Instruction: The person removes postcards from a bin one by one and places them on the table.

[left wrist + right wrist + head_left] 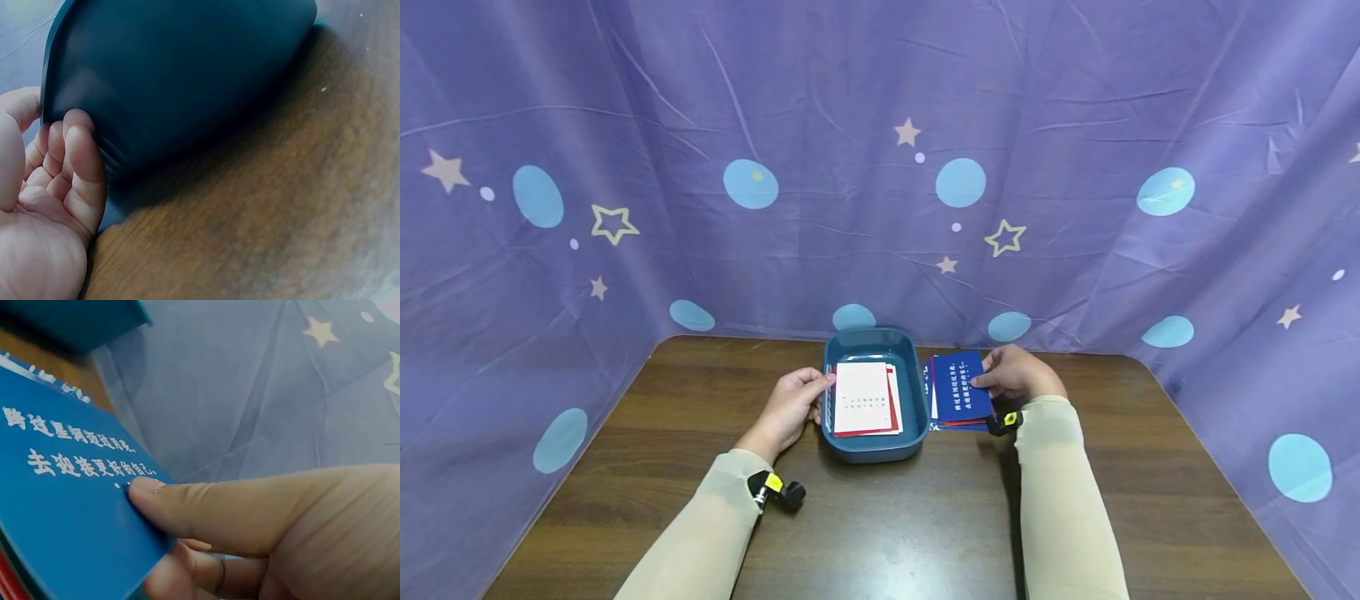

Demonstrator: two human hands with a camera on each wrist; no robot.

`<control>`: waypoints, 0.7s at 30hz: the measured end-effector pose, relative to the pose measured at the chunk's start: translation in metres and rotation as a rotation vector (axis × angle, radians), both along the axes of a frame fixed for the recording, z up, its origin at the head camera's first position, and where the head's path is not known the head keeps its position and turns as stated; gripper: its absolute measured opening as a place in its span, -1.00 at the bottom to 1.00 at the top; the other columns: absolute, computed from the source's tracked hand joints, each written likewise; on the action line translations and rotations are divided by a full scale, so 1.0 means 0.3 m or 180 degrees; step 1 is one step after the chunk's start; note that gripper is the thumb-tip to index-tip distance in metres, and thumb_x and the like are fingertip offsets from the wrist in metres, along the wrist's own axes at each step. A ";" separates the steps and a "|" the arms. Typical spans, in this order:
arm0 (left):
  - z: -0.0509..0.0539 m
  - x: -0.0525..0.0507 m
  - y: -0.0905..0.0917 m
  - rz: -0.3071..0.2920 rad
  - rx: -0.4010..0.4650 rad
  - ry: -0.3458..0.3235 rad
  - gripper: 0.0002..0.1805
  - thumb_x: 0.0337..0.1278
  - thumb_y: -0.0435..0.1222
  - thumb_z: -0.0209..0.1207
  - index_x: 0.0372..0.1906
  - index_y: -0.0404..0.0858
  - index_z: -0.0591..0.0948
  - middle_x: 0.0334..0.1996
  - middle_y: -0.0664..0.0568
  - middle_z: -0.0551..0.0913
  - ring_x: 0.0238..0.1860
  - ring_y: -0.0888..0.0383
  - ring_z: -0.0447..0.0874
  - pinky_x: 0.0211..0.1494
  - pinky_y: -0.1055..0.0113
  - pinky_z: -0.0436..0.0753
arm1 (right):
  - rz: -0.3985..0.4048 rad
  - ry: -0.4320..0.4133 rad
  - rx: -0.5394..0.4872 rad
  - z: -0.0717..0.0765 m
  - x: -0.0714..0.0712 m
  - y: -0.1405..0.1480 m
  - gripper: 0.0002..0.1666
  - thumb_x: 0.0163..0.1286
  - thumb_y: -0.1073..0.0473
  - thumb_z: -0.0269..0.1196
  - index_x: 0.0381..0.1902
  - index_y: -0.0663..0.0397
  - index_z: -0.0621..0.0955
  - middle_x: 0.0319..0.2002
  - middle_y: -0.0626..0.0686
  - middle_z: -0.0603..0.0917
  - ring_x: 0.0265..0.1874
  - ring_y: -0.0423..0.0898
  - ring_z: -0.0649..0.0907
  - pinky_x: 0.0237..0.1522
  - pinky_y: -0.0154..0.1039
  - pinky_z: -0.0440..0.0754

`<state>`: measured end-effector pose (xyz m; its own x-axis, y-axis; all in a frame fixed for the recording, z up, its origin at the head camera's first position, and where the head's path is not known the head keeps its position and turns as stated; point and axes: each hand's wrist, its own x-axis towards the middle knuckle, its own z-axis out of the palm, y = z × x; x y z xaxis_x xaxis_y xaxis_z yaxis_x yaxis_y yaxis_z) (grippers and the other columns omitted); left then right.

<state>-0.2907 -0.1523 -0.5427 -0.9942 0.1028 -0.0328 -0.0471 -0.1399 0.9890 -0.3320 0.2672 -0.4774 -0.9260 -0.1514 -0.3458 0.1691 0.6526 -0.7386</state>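
Observation:
A dark teal plastic bin (880, 454) stands on the table with several white and red cards (861, 396) lying in it. My left hand (793, 404) grips the bin's left rim, thumb over the edge and fingers curled against the outer wall, as the left wrist view shows. To the right of the bin, my right hand (1018, 372) pinches a blue card (958, 400) with white writing between thumb and fingers. More cards, red, white and blue, show behind and under it. In the right wrist view the thumb presses on the face of the blue card (81, 512).
The brown wooden table (880, 533) extends around the bin. A purple curtain (850, 108) with stars and blue spots hangs along the back and both sides, close behind the bin. A black wrist camera (790, 496) sits on the left sleeve.

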 end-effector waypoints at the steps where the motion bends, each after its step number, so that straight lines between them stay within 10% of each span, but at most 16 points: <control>1: 0.001 0.000 0.000 0.0003 -0.0006 0.0002 -0.70 0.64 -0.31 0.32 -0.32 -0.34 0.57 -0.60 0.14 0.52 -0.66 0.27 0.45 -0.61 0.46 0.53 | -0.0035 -0.0019 0.0036 -0.001 0.002 -0.003 -0.67 0.48 0.17 0.58 -0.12 0.16 0.60 -0.37 0.03 0.79 -0.42 -0.13 0.76 -0.39 -0.28 0.70; 21: 0.006 0.003 0.002 -0.0015 -0.0016 0.0000 -0.70 0.66 -0.32 0.29 -0.34 -0.29 0.57 -0.60 0.13 0.51 -0.67 0.28 0.45 -0.63 0.47 0.53 | 0.0043 0.0202 0.0443 0.026 0.007 -0.025 -0.58 0.43 0.17 0.60 -0.05 0.16 0.56 -0.39 0.05 0.64 -0.40 -0.06 0.63 -0.38 -0.26 0.59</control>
